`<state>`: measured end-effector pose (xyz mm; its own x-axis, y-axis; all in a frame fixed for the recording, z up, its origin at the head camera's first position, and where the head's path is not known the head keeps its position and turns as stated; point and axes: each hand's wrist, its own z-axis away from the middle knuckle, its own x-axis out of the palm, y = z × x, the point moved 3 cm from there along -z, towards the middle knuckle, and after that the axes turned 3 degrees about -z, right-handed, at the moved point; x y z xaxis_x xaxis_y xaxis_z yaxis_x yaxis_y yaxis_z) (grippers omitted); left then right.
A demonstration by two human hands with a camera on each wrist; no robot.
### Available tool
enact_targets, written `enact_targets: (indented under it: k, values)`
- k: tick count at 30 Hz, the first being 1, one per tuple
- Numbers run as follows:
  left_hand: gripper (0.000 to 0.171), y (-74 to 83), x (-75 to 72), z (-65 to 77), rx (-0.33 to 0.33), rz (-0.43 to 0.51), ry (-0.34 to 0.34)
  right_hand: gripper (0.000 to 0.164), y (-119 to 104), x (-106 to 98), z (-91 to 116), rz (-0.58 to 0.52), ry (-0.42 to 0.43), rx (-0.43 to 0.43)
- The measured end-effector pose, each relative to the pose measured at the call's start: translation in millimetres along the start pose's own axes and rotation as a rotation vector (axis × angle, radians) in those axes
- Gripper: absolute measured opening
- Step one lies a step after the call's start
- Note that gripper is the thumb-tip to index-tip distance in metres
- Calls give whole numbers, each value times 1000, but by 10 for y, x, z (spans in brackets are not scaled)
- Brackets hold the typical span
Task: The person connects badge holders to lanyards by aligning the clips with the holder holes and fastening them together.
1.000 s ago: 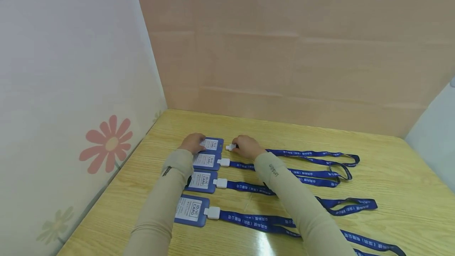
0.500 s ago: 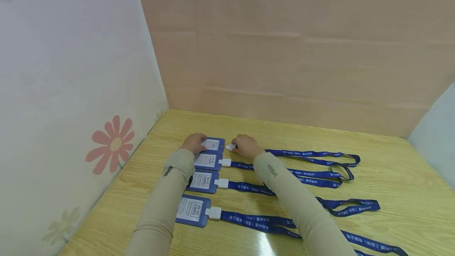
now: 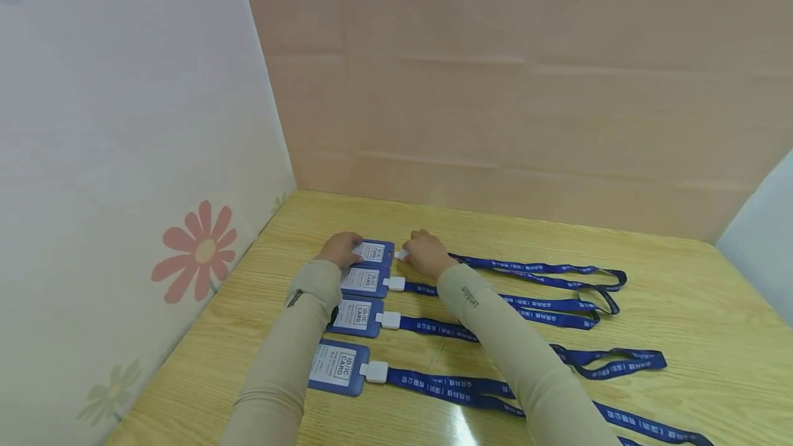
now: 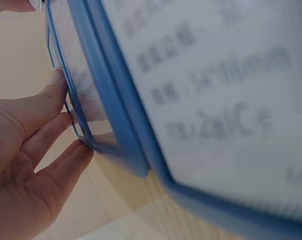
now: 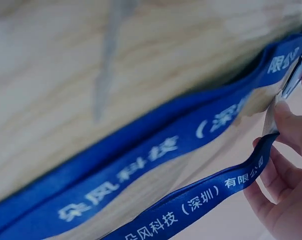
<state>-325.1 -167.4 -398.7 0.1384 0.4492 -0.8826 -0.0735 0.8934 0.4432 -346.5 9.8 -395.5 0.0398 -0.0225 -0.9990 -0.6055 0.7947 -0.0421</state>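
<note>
At the far end of a row of blue ID card holders, my left hand point(image 3: 336, 250) pinches the left edge of the farthest card holder point(image 3: 374, 252). In the left wrist view, its thumb and fingertips point(image 4: 57, 76) meet that holder's rim. My right hand point(image 3: 427, 254) pinches the white clip point(image 3: 401, 255) of the farthest blue lanyard point(image 3: 533, 268). The clip's tip lies right at the holder's slotted end; whether it passes through the slot cannot be seen. The right wrist view shows the right hand point(image 5: 286, 175) at the clip end of the printed strap.
Nearer on the wooden table point(image 3: 694, 308) lie three more holders, including the nearest card holder point(image 3: 337, 368), each joined to a white clip point(image 3: 375, 372) and blue lanyard. My forearms cross over some straps. A flowered wall point(image 3: 204, 122) stands left, a beige wall point(image 3: 495, 88) behind.
My right hand has shifted slightly left, bringing the clip closer to the holder's slotted end and drawing the strap along. The left hand stays on the holder; the head view has turned slightly.
</note>
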Motion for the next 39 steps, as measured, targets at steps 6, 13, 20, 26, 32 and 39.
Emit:
enact_targets:
  k: [6, 13, 20, 26, 32, 39]
  values:
    - [50, -29, 35, -58, 4, 2, -2, 25, -17, 2, -8, 25, 5, -4]
    - [51, -18, 25, -51, -2, 5, 0, 26, -36, 2, -28, 34, 6, -11]
    - [50, -22, 18, -29, -7, -1, 4, 25, -35, 23, -44, 9, 16, -17]
    - [50, -9, -7, 13, -25, 9, 1, 24, -32, 47, -43, -51, 8, -5]
    - [50, 5, -3, 51, -26, 13, 1, 20, -50, -12, -7, -167, -9, 40]
    - [50, 87, -21, 104, -16, -2, -8, 21, -56, -63, 6, -159, -62, 86]
